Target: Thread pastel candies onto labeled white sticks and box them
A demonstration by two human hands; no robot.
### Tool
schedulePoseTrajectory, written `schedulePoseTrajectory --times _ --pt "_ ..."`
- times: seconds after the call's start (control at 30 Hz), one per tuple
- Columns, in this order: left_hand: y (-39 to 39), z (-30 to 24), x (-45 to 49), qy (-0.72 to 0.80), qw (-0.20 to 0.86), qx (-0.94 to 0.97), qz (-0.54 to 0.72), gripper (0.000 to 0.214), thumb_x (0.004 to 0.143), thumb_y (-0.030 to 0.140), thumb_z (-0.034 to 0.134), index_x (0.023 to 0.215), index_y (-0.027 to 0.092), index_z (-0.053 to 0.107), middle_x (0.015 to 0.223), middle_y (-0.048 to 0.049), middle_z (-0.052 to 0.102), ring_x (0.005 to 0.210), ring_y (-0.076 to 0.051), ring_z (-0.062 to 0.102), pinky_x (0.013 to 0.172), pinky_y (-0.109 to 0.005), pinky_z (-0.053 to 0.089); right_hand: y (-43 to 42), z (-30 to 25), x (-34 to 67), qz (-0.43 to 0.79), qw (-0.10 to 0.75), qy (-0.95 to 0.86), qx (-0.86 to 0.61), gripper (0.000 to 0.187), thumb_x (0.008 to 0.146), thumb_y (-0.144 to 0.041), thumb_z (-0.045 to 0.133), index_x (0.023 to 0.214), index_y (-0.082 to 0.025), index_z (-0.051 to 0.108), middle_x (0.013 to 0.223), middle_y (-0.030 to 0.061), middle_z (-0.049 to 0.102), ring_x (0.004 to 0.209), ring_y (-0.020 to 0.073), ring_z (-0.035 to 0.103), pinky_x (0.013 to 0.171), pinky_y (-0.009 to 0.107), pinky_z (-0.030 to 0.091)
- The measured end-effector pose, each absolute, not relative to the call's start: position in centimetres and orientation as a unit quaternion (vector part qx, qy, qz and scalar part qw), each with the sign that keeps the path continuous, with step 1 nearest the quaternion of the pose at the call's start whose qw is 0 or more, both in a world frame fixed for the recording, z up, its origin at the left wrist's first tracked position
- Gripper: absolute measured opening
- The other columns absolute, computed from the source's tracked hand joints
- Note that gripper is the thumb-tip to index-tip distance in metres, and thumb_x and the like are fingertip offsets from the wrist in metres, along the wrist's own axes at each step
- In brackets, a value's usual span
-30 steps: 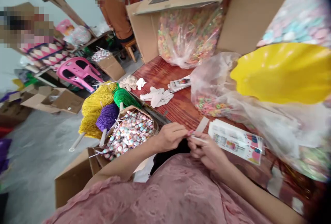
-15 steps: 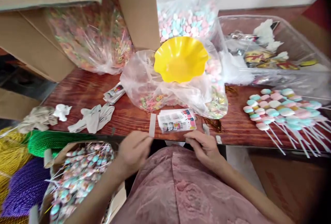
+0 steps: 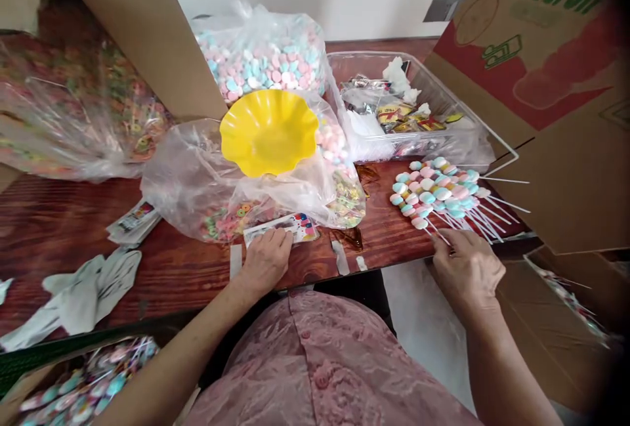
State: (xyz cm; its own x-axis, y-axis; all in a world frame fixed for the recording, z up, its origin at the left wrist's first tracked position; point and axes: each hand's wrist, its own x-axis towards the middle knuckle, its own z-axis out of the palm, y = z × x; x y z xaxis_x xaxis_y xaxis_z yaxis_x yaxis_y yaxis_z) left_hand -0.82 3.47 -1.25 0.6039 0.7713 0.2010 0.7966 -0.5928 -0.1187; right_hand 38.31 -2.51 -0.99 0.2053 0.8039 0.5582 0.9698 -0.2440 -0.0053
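Observation:
My left hand (image 3: 268, 258) rests with fingers curled and pressed together on the near edge of a stack of printed plastic bags (image 3: 304, 228); its fingertips are partly hidden. At the table's front edge on the right, my right hand (image 3: 470, 272) has its thumb and fingers closed at the white sticks of a pile of marshmallow skewers (image 3: 440, 193). The marshmallows on them are pink, white and pale blue. Just beyond the left hand, a clear bag of small coloured candy rings (image 3: 236, 216) lies under a yellow wavy-rimmed bowl (image 3: 270, 134).
A clear bin (image 3: 408, 127) of wrapped sweets stands behind the skewers. Bagged marshmallows (image 3: 270, 65) sit at the back. Cardboard boxes (image 3: 142, 39) flank the table, one holding bagged candy. Pale gloves (image 3: 83, 291) lie left, above a box of finished skewers (image 3: 83, 386).
The view has swung right. My right hand has moved from the table's middle edge to the skewer sticks. My left hand has come forward onto the printed bags.

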Motion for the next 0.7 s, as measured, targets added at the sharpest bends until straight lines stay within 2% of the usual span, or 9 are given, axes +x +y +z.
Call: schedulePoseTrajectory --times 0.17,0.27,0.37,0.5,0.6,0.7 --pt "3.7 -2.0 -1.5 -0.436 0.092 -0.870 -0.210 0.019 0.090 0.011 0.050 0.081 0.017 0.066 0.083 -0.0069 0.068 0.082 -0.020 0.058 0.074 -0.032 0.047 -0.8 -0.7 38.5 -0.240 0.228 -0.521 -0.787 0.024 0.086 -0.033 0.058 0.089 -0.016 0.074 0.087 0.0108 0.073 0.081 0.0224 0.064 0.064 0.031 0.039" --pt "3.6 -1.9 -1.5 -0.440 0.110 -0.862 -0.225 0.022 0.090 0.012 0.054 0.072 0.019 0.063 0.077 -0.0052 0.066 0.079 -0.020 0.056 0.072 -0.032 0.046 -0.1 -0.1 39.8 -0.273 0.258 -0.490 -0.787 0.023 0.083 -0.031 0.058 0.088 -0.015 0.074 0.085 0.0115 0.072 0.080 0.0233 0.063 0.069 0.032 0.040" --pt "3.0 -1.5 -1.3 -0.456 0.103 -0.863 -0.193 0.018 0.089 0.012 0.056 0.075 0.019 0.064 0.081 -0.0059 0.067 0.081 -0.021 0.057 0.071 -0.033 0.046 0.9 0.8 41.4 -0.324 0.260 -0.455 -0.788 0.024 0.079 -0.031 0.060 0.089 -0.017 0.076 0.091 0.0116 0.073 0.084 0.0247 0.061 0.070 0.034 0.039" --pt "2.3 -1.3 -1.2 -0.484 0.072 -0.854 -0.176 0.014 0.088 0.010 0.055 0.087 0.018 0.067 0.093 -0.0068 0.069 0.089 -0.022 0.059 0.074 -0.034 0.048 2.7 2.4 43.5 -0.340 0.226 -0.404 -0.819 0.030 0.078 -0.033 0.057 0.095 -0.019 0.078 0.098 0.0131 0.072 0.087 0.0271 0.058 0.065 0.036 0.029" --pt "2.7 -1.5 -1.4 -0.508 0.027 -0.834 -0.214 0.017 0.091 0.012 0.051 0.082 0.018 0.065 0.090 -0.0066 0.069 0.088 -0.021 0.059 0.074 -0.033 0.049 3.7 3.2 44.8 -0.248 0.176 -0.390 -0.869 0.036 0.077 -0.034 0.054 0.098 -0.019 0.079 0.095 0.0179 0.072 0.080 0.0273 0.058 0.063 0.037 0.026" --pt "3.6 -1.5 -1.6 -0.525 -0.018 -0.801 -0.288 0.021 0.093 0.015 0.050 0.078 0.018 0.064 0.082 -0.0054 0.067 0.082 -0.018 0.059 0.075 -0.031 0.049 4.3 3.2 45.8 -0.115 0.115 -0.405 -0.900 0.037 0.072 -0.035 0.060 0.098 -0.020 0.080 0.100 0.0221 0.071 0.077 0.0278 0.059 0.062 0.040 0.029"
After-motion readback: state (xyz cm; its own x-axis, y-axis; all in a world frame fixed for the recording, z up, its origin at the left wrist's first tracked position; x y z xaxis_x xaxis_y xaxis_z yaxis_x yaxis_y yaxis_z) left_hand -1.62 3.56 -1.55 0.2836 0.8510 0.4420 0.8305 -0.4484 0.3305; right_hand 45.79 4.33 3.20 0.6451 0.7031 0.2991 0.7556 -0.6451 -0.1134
